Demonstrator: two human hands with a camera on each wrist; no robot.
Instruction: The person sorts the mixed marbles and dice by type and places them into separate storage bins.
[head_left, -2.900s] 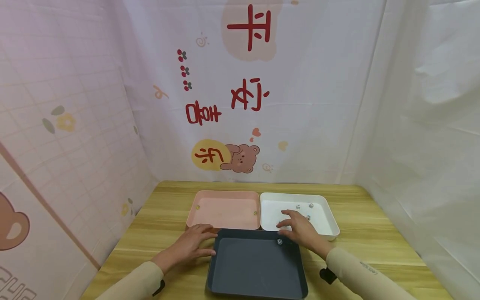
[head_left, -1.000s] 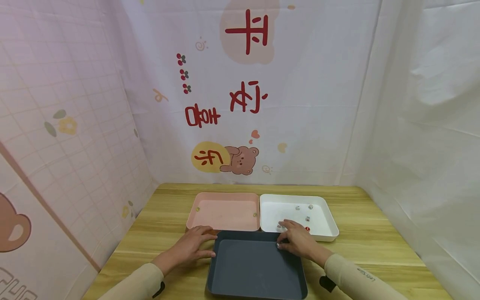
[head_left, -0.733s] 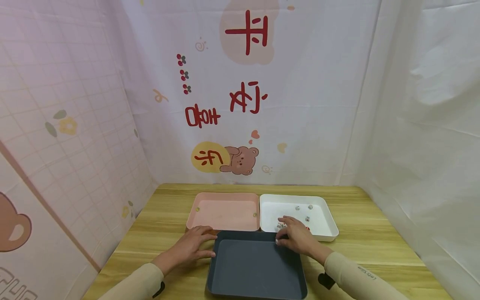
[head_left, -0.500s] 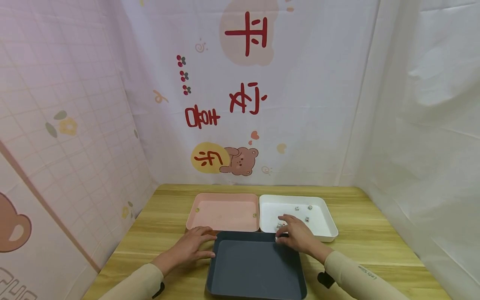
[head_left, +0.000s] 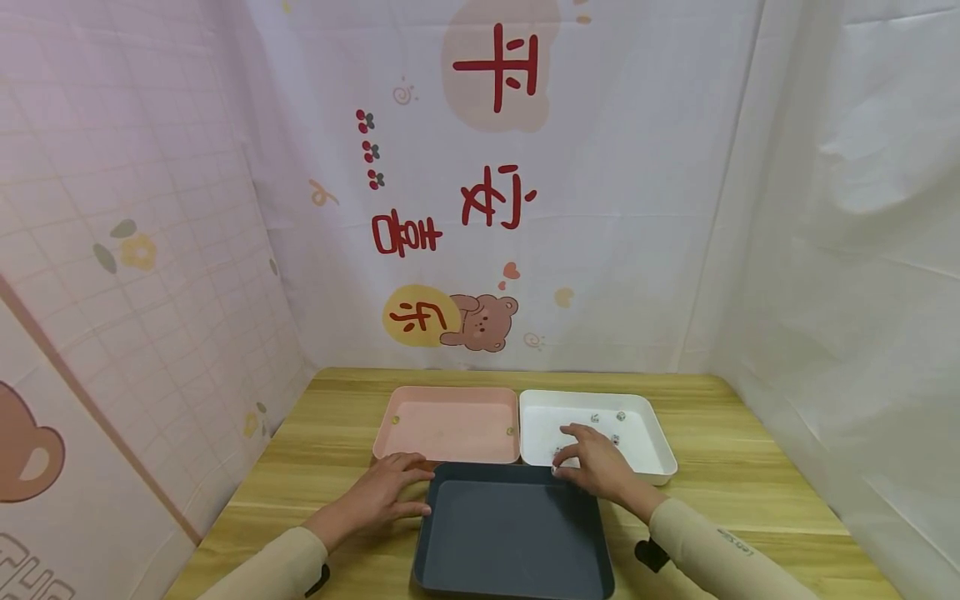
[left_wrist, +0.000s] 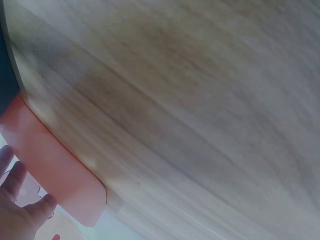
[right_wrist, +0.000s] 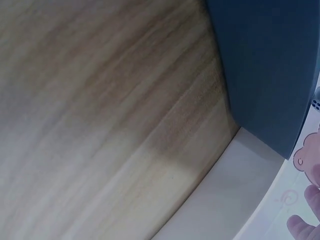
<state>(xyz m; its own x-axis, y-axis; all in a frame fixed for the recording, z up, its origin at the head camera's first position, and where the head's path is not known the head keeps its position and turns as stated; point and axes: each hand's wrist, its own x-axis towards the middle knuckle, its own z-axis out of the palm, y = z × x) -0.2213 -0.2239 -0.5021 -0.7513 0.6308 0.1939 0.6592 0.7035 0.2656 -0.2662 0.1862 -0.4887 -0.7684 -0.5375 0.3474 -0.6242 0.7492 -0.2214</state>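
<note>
My right hand (head_left: pixel 598 463) pinches a small white die (head_left: pixel 555 471) between thumb and finger, above the far right edge of the dark grey tray (head_left: pixel 517 533). At the right border of the right wrist view the die (right_wrist: pixel 316 101) shows its dark dots; the hand's fingers (right_wrist: pixel 300 227) are partly cut off there. My left hand (head_left: pixel 382 490) rests at the left rim of the dark tray, fingers spread and holding nothing. Several more dice (head_left: pixel 616 439) lie in the white tray (head_left: pixel 652 454), some of them hidden by my right hand.
Left of the white tray, and touching it, stands a pink tray (head_left: pixel 453 417) with two small yellowish pieces (head_left: pixel 396 420) inside. All three trays sit on a wood-grain table (head_left: pixel 720 467), with printed cloth hanging behind and at both sides.
The die lay in the dark tray 2.9 s ago; my right hand has since taken it and lifted it towards the white tray. The left hand has stayed in place.
</note>
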